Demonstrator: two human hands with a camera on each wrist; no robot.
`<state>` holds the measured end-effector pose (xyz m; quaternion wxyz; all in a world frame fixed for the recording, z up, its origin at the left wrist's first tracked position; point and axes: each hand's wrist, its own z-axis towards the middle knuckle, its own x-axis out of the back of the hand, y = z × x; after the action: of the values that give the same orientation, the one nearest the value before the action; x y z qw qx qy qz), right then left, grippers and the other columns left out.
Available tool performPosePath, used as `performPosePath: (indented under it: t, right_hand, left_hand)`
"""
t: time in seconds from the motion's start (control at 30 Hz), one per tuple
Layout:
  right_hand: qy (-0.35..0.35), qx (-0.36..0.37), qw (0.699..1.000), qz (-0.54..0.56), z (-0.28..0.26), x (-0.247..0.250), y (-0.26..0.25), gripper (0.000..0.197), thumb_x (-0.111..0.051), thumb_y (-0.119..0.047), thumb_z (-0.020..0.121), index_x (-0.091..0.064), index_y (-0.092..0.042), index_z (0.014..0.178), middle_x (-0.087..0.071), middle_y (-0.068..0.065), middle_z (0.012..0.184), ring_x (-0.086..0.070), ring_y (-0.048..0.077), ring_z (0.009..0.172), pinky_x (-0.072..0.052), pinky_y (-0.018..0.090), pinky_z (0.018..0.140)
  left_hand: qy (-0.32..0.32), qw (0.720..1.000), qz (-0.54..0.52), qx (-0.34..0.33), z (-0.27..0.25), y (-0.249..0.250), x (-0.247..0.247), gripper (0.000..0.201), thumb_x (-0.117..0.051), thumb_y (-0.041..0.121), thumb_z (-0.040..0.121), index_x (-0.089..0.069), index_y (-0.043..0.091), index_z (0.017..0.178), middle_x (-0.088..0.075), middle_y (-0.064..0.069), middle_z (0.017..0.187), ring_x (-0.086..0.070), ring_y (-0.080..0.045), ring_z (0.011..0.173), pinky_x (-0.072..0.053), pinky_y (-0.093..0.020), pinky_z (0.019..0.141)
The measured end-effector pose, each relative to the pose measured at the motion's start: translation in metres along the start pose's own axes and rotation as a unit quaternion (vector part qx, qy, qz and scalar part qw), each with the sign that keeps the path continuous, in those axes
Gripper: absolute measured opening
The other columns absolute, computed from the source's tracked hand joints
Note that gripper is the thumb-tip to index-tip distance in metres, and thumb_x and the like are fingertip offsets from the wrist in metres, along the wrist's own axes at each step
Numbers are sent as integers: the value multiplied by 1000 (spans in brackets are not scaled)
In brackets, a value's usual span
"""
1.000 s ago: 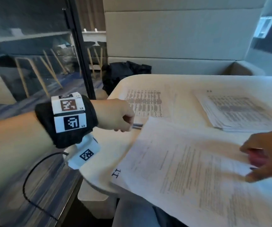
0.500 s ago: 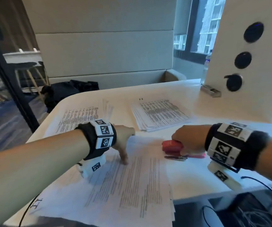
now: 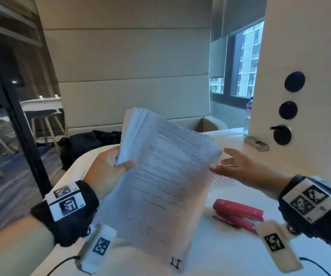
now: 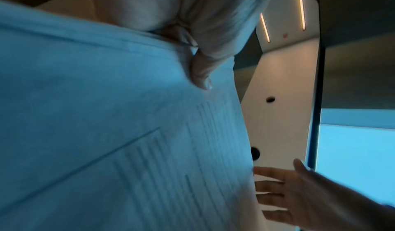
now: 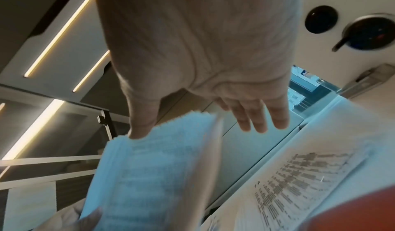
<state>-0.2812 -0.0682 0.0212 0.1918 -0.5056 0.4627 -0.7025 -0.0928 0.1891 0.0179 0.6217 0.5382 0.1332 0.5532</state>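
Note:
My left hand (image 3: 111, 168) grips a thick stack of printed sheets (image 3: 166, 176) by its left edge, thumb on the front page, and holds it lifted and tilted above the white table (image 3: 230, 251). In the left wrist view the thumb (image 4: 199, 72) presses on the stack of sheets (image 4: 119, 133). My right hand (image 3: 234, 166) is spread with straight fingers at the stack's right edge; the thumb tip meets the paper, the other fingers reach past behind it. From the right wrist, the right hand (image 5: 213, 113) hovers over the stack's edge (image 5: 153, 163).
A red stapler (image 3: 240, 214) lies on the table under my right forearm. Two more printed piles lie flat, one (image 3: 222, 180) behind the lifted stack and one at the far left (image 3: 84, 173). A panel with round sockets (image 3: 289, 110) stands right. A black bag (image 3: 85, 144) sits on the bench.
The stack lay flat on the table under my left fingers; now my left hand holds it raised. My right hand left the stapler and opened toward the stack's right edge.

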Motion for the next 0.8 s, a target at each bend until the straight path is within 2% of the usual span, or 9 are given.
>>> performPosePath:
  t: [0.07, 0.17, 0.23, 0.3, 0.33, 0.47, 0.57, 0.67, 0.8]
  right_hand:
    - [38, 31, 995, 90, 3, -11, 7, 122, -78, -71, 38, -38, -19, 141, -63, 0, 122, -60, 15, 112, -49, 27, 84]
    - [66, 77, 963, 250, 7, -35, 9, 97, -89, -64, 35, -65, -13, 113, -74, 6, 104, -72, 21, 94, -59, 36, 78]
    - [117, 114, 935, 315, 3, -46, -3, 60, -88, -47, 57, -72, -9, 100, -76, 7, 92, -73, 23, 83, -60, 33, 71]
    - [147, 144, 918, 339, 1, -47, -19, 15, -72, -17, 83, -72, -5, 93, -76, 6, 83, -73, 20, 72, -59, 27, 61]
    - [155, 163, 914, 338, -2, -45, -30, 7, -66, -8, 86, -72, -6, 89, -76, 6, 80, -73, 18, 68, -58, 25, 59]
    - [147, 250, 912, 292, -6, -33, -56, 11, -67, -12, 81, -72, -10, 90, -76, 4, 87, -73, 14, 73, -56, 20, 62]
    - [137, 262, 923, 247, -6, -31, -56, 27, -73, -24, 68, -72, -13, 94, -76, -1, 90, -72, 9, 83, -54, 16, 67]
    - [103, 233, 928, 270, -6, -29, -45, 50, -83, -40, 62, -72, -11, 102, -76, 3, 98, -72, 19, 94, -57, 29, 80]
    - [51, 223, 934, 276, -3, -21, -42, 85, -89, -59, 38, -71, -12, 106, -74, 5, 105, -70, 21, 98, -57, 32, 83]
  left_hand:
    - [41, 996, -74, -17, -4, 1, -2, 19, -67, 15, 88, -65, 29, 101, -74, 8, 101, -69, -19, 95, -52, -48, 91]
    - [53, 988, -137, -48, -10, 6, -12, 26, -65, 28, 82, -63, 28, 108, -71, 2, 109, -66, -23, 105, -48, -53, 96]
    - [33, 986, -145, -69, -13, 10, -21, 29, -58, 30, 81, -57, 31, 111, -69, 5, 113, -64, -18, 109, -46, -51, 100]
    - [12, 986, -134, -93, -15, 17, -27, 33, -54, 32, 84, -50, 32, 117, -65, 11, 119, -60, -10, 114, -45, -44, 102]
    - [12, 985, -132, -107, -14, 20, -27, 34, -53, 34, 85, -47, 32, 119, -62, 11, 123, -58, -7, 116, -45, -42, 103]
    - [61, 971, -196, -123, -9, 27, -21, 38, -61, 39, 81, -46, 29, 114, -66, 9, 113, -63, -9, 107, -52, -38, 92]
    - [78, 962, -239, -108, -9, 23, -22, 64, -78, 55, 64, -48, 27, 112, -69, 5, 110, -66, -16, 105, -54, -30, 83]
    - [52, 951, -294, -85, -14, 19, -28, 64, -80, 34, 64, -47, 16, 116, -71, -7, 109, -69, -26, 100, -56, -31, 78]
    - [30, 951, -297, -82, -16, 27, -30, 45, -74, 16, 79, -55, 11, 120, -73, -4, 107, -69, -22, 98, -56, -27, 77]
